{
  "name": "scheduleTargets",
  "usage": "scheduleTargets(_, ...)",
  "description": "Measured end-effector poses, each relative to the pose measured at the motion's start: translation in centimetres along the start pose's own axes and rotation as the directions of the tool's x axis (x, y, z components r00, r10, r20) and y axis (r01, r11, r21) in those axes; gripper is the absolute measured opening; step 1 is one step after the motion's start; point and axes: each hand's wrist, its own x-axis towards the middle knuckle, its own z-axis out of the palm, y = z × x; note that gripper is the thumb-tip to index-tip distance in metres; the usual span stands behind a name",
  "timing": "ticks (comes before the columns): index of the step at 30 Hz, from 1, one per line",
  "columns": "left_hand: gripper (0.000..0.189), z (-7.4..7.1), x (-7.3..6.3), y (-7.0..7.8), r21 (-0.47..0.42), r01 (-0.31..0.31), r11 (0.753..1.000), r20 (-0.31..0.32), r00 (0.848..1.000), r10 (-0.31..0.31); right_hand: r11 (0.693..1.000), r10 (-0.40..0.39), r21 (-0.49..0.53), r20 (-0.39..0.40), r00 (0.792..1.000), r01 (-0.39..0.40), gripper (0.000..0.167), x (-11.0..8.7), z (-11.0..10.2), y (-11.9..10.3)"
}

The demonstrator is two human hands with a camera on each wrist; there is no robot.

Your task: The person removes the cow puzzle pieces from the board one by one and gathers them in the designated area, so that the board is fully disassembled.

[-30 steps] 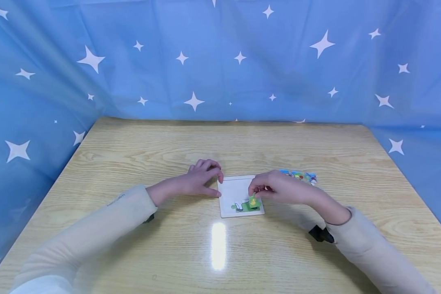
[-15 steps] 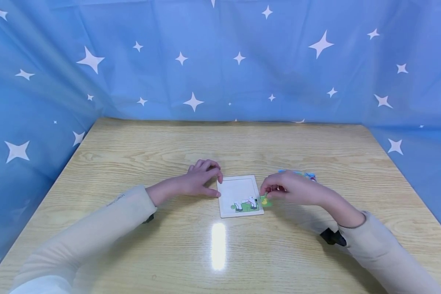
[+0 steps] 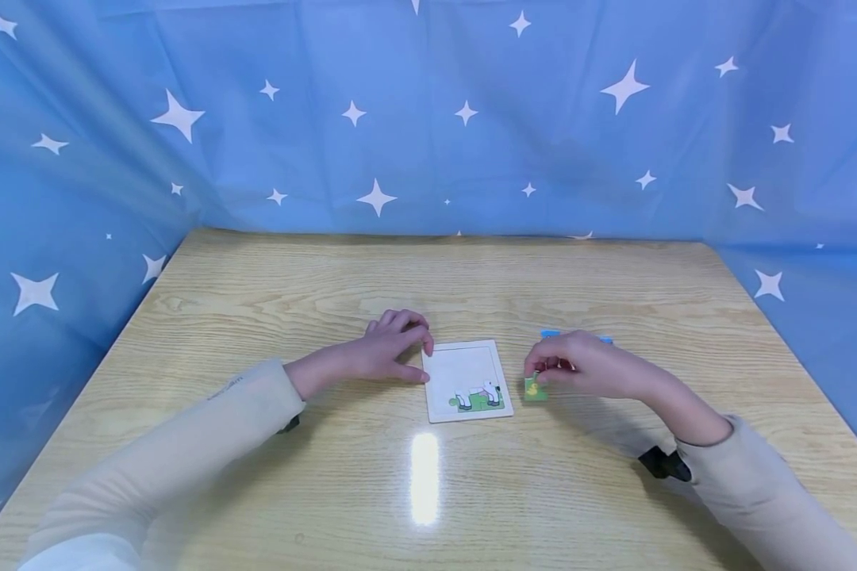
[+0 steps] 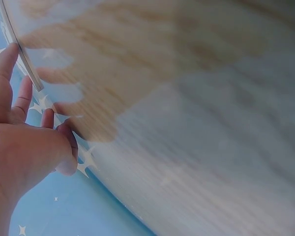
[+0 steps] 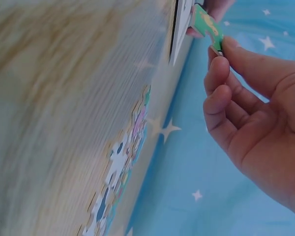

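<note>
A square white puzzle tray (image 3: 460, 365) lies on the table, with green pieces showing white animal legs (image 3: 482, 398) along its lower edge. My left hand (image 3: 393, 349) rests at the tray's left side, thumb and forefinger touching its edge. To the right of the tray, my right hand (image 3: 574, 363) pinches a green puzzle piece (image 3: 534, 389) between thumb and forefinger. A yellow duck shape is printed on this piece, and in the right wrist view the piece (image 5: 208, 25) appears raised off the table.
Several colourful puzzle pieces (image 5: 115, 167) lie behind and under my right hand, mostly hidden by it in the head view. The wood-grain table (image 3: 328, 492) has a bright light reflection in front of the tray. A blue star-patterned cloth (image 3: 428, 119) hangs behind the table and at its sides.
My right hand has carried the duck piece from above the tray's lower right corner out to the right, uncovering the white legs picture. The left hand has stayed in place.
</note>
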Motion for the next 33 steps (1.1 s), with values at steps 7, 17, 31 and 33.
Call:
scheduleTargets(7, 0.028, -0.2, -0.1, 0.2, -0.008, 0.002, 1.0, 0.007, 1.0, -0.002, 0.999, 0.03, 0.019, 0.002, 1.0, -0.03, 0.018, -0.9, -0.2, 0.7)
scheduleTargets(17, 0.029, -0.3, -0.1, 0.4, 0.001, 0.006, 1.0, 0.003, 1.0, -0.006, 0.999, 0.039, 0.016, -0.007, 0.999, -0.039, 0.02, -1.9, -0.4, 1.9)
scheduleTargets(31, 0.03, -0.1, -0.1, 0.2, -0.002, 0.003, 1.0, 0.002, 1.0, -0.003, 0.999, 0.033, 0.001, -0.02, 0.999, -0.033, 0.021, -2.3, -0.2, 3.1)
scheduleTargets(33, 0.03, -0.2, -0.1, 0.1, -0.005, -0.003, 1.0, 0.002, 1.0, 0.003, 0.999, 0.042, -0.001, -0.016, 0.999, -0.042, 0.021, -2.3, -0.2, 3.3)
